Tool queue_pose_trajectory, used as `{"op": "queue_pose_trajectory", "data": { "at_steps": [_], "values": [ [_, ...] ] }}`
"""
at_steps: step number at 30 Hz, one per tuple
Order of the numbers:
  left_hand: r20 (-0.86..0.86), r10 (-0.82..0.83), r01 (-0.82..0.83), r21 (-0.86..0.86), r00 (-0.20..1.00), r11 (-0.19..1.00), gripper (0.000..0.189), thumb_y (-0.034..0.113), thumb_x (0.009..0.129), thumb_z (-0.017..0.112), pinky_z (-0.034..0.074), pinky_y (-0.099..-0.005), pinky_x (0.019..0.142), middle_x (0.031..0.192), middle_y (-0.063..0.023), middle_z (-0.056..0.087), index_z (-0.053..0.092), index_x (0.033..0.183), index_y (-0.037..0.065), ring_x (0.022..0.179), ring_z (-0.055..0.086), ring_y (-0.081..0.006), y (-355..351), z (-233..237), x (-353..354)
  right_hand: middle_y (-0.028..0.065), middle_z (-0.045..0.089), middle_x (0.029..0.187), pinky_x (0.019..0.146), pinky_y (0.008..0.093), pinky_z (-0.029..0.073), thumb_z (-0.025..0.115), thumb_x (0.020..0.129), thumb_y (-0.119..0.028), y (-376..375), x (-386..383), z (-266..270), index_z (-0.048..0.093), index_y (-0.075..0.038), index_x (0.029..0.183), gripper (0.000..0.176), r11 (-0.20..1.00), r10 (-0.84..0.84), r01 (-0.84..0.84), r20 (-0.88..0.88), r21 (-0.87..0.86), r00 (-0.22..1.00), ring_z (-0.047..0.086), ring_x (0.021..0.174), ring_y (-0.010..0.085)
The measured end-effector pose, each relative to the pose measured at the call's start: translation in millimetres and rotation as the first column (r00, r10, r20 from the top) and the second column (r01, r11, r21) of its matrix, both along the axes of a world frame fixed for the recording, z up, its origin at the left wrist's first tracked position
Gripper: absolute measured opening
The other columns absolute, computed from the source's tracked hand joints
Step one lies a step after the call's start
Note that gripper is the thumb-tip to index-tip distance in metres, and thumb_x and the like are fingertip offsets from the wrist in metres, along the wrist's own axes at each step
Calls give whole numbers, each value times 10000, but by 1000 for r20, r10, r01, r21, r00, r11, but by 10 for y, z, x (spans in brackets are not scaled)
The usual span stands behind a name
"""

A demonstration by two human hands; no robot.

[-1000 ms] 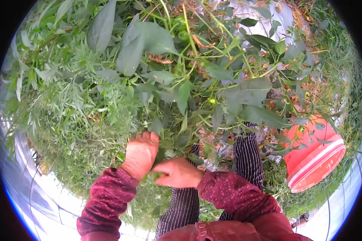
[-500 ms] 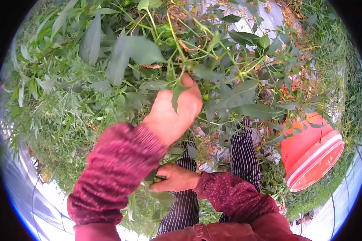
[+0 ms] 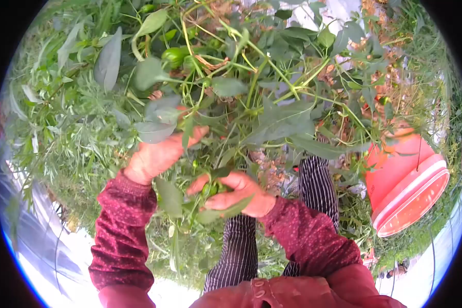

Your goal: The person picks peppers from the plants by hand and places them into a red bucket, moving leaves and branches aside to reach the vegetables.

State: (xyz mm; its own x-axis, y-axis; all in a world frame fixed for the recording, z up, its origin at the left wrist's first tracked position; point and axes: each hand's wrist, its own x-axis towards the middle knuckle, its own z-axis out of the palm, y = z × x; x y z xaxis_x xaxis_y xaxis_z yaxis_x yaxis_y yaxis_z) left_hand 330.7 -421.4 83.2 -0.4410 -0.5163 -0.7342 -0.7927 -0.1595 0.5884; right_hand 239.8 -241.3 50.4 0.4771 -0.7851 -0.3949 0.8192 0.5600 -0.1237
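My left hand [image 3: 161, 154] reaches in among the leaves of a pepper plant [image 3: 285, 123]. Its thumb is stretched out, while leaves cover most of the other fingers. To its lower right, my right hand [image 3: 241, 197] is curled around a green pepper [image 3: 209, 190], with its thumb and fingers on either side. Whether more peppers lie in that palm is hidden. Leaves overlap the right hand's fingers. Above the left hand, a larger green pepper [image 3: 174, 57] hangs on the plant.
A red bucket [image 3: 403, 177] stands tilted at the right, behind some stems. My striped trouser legs [image 3: 317, 190] are below the plant. Pale ground sheeting [image 3: 339, 13] with dry leaves shows at the top, and dense weeds [image 3: 66, 133] fill the left.
My left hand has drawn back down and left from the middle of the plant. The right hand has moved up and right with what it holds. The stems and leaves have shifted.
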Motion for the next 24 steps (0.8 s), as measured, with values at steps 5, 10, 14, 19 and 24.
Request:
{"op": "queue_pose_trajectory", "data": {
  "at_steps": [5, 10, 14, 19, 24],
  "values": [
    [-29, 254, -233, 313, 967, 921, 212, 123, 778, 695, 458, -249, 665, 812, -11, 600, 621, 949, 21, 758, 556, -110, -19, 382, 71, -77, 582, 834, 592, 200, 448, 648, 826, -97, -10, -26, 4, 596, -93, 1114, 292, 999, -41, 39, -164, -14, 986, 519, 704, 24],
    [-53, -191, 198, 279, 980, 940, 243, 58, 780, 667, 471, -283, 691, 891, -47, 626, 640, 1019, 27, 783, 577, -146, 126, 520, 99, -73, 575, 822, 622, 213, 454, 657, 820, -100, 96, 70, -54, 594, -74, 1108, 296, 999, 41, -45, -249, -11, 968, 513, 710, 28],
    [-85, -325, 336, 280, 942, 899, 271, 78, 766, 683, 471, -303, 686, 862, -96, 616, 626, 1026, 26, 779, 594, -198, 201, 503, 168, -50, 591, 864, 636, 215, 456, 667, 815, -109, 130, 1, -28, 591, -55, 1106, 306, 992, 49, -84, -335, -90, 941, 519, 712, 38],
    [-83, -478, 482, 256, 874, 838, 205, 98, 757, 696, 469, -311, 663, 830, -103, 609, 615, 929, 20, 757, 599, -222, 266, 655, 155, -14, 575, 1000, 621, 215, 471, 681, 794, -108, 298, 8, 89, 604, -49, 1100, 321, 987, -34, -13, -284, -160, 958, 546, 693, 60],
    [74, -851, 853, -106, 520, 511, 154, 55, 685, 675, 484, -353, 568, 735, -100, 561, 597, 815, 33, 681, 602, -262, 401, 761, -74, -27, 575, 867, 634, 214, 472, 618, 843, -138, 392, -406, 470, 622, -83, 1096, 259, 950, 276, -307, -297, -62, 914, 544, 758, 46]
  ]
}}
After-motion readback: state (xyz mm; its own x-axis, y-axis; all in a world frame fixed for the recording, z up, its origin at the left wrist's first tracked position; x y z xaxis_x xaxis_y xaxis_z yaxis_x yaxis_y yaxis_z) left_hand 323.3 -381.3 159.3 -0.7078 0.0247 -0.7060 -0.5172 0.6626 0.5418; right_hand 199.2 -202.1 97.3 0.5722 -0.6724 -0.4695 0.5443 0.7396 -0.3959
